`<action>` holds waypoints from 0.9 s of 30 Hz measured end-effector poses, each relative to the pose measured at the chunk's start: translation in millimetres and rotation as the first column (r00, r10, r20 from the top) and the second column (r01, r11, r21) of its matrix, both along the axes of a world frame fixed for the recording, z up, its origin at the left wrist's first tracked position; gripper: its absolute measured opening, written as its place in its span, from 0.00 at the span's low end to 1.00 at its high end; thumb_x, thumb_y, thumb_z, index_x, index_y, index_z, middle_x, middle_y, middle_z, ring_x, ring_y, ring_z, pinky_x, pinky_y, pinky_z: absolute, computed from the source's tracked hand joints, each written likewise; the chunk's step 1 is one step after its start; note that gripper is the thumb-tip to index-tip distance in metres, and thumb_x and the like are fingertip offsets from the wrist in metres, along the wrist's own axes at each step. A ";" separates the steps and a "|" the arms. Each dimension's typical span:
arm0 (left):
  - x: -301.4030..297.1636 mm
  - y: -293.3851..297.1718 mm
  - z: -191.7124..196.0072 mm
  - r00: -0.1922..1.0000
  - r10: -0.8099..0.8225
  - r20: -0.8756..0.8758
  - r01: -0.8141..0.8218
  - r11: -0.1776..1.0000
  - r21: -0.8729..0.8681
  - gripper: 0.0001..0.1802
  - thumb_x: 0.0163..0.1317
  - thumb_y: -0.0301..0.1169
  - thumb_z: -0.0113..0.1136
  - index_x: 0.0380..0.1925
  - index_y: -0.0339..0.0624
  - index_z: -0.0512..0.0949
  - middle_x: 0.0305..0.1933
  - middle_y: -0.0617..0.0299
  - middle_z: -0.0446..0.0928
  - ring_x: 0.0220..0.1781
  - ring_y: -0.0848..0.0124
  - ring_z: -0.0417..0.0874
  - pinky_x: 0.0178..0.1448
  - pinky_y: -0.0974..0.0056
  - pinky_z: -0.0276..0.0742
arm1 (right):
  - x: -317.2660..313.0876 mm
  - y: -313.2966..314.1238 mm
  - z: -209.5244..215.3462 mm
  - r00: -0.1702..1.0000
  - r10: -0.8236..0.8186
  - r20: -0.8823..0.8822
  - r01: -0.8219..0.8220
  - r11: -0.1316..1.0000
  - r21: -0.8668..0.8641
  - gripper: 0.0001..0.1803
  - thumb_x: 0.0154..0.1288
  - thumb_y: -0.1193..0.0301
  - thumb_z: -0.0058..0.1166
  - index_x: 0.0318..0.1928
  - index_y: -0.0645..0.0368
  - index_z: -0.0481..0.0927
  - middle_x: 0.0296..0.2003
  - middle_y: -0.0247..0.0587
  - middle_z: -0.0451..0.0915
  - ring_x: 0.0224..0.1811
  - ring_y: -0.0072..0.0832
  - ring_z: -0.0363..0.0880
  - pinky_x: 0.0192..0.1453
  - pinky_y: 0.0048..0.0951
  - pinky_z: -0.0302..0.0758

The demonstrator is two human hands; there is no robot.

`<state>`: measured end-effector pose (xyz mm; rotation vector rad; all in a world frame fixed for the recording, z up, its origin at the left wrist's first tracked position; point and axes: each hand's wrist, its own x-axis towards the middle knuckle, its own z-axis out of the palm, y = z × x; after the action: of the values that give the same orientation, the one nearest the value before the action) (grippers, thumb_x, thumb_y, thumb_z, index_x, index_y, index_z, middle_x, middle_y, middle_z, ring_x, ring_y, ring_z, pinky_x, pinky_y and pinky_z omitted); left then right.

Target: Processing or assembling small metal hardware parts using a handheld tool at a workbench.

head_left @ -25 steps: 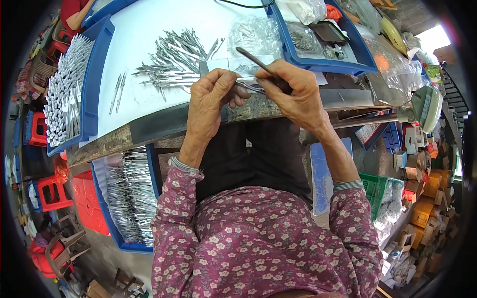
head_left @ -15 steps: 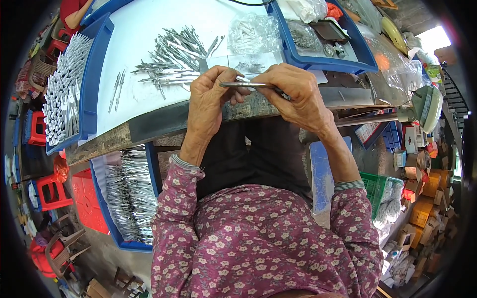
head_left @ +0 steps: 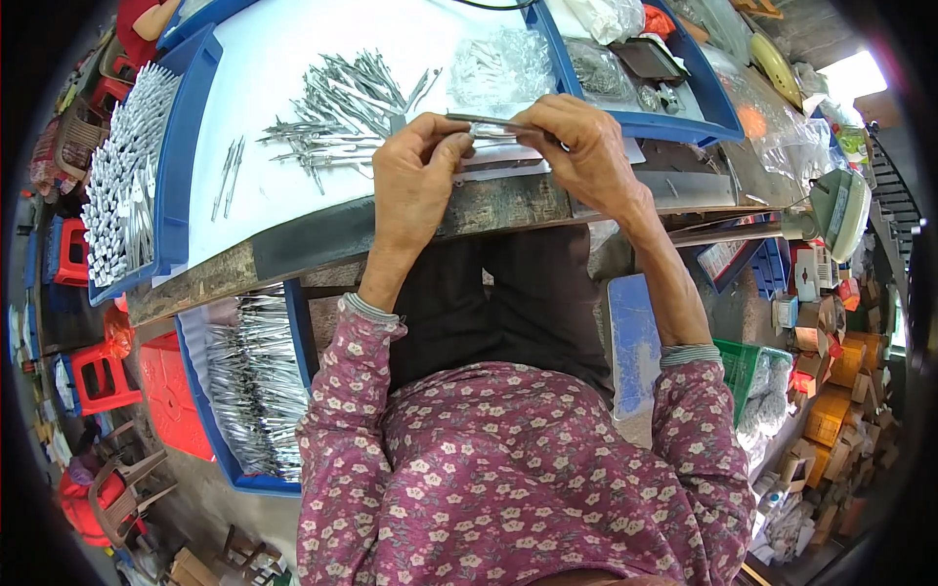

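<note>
Over the near edge of the table, my left hand (head_left: pixel 415 176) pinches the end of a thin silvery rod (head_left: pixel 496 137) between thumb and fingers. Close to it, my right hand (head_left: pixel 591 151) is closed around a slim dark metal tool (head_left: pixel 481 120), perhaps tweezers, which points left across the rod. The rod's right end runs toward my right fingers; whether they grip it too is hidden. Just beyond my hands lies a loose pile of slender silver pen-like pieces (head_left: pixel 352 93). Two more such pieces (head_left: pixel 230 179) rest apart, left of the pile.
A blue tray of white-ended rods (head_left: pixel 176 186) stands at the left. Below the table edge is another blue bin (head_left: pixel 301 332) of silvery pieces. Clear bags (head_left: pixel 500 63) and a blue tray (head_left: pixel 635 125) of small parts sit at the back right. A lamp (head_left: pixel 840 215) juts out at right.
Both hands have risen slightly away from me, and the dark tool with them. The tool now tilts down to the right, and more of the silvery rod shows beneath it.
</note>
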<state>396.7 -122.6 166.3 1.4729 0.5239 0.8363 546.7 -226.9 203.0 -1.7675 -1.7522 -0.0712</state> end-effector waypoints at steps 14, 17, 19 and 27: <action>6.4 4.8 -19.8 0.938 0.338 -0.072 -0.176 0.647 0.742 0.05 0.46 0.19 0.59 0.25 0.37 0.77 0.26 0.58 0.71 0.29 0.63 0.74 0.33 0.64 0.68 | 5.8 21.5 10.2 0.815 0.015 -0.579 0.002 1.000 0.028 0.11 0.58 0.70 0.55 0.40 0.63 0.78 0.26 0.33 0.79 0.30 0.17 0.74 0.32 0.20 0.70; 7.1 5.1 -23.0 0.942 0.332 -0.059 -0.181 0.646 0.742 0.03 0.45 0.22 0.60 0.22 0.41 0.75 0.26 0.61 0.69 0.31 0.62 0.71 0.35 0.61 0.65 | -9.0 34.6 7.9 0.753 0.070 -0.654 -0.016 0.996 0.087 0.11 0.60 0.72 0.51 0.42 0.63 0.77 0.31 0.36 0.80 0.35 0.18 0.76 0.36 0.17 0.72; 7.1 5.4 -23.0 0.943 0.328 -0.060 -0.175 0.640 0.748 0.04 0.46 0.23 0.60 0.22 0.42 0.75 0.26 0.62 0.69 0.31 0.62 0.70 0.36 0.61 0.64 | -15.4 39.1 -2.7 0.741 0.106 -0.663 -0.057 0.994 0.095 0.11 0.62 0.72 0.48 0.44 0.63 0.75 0.32 0.38 0.80 0.34 0.21 0.76 0.36 0.21 0.72; 6.5 5.8 -20.7 0.936 0.345 -0.065 -0.171 0.609 0.774 0.04 0.44 0.21 0.60 0.23 0.38 0.76 0.25 0.60 0.72 0.31 0.63 0.73 0.35 0.63 0.67 | -13.6 20.4 5.4 0.964 -0.143 -0.226 0.118 0.986 -0.121 0.12 0.62 0.66 0.52 0.38 0.64 0.74 0.23 0.44 0.77 0.26 0.29 0.76 0.31 0.30 0.70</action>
<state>403.1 -116.8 145.6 2.3330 0.5830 1.2339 533.1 -206.4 208.3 -1.8834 -1.4947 0.1726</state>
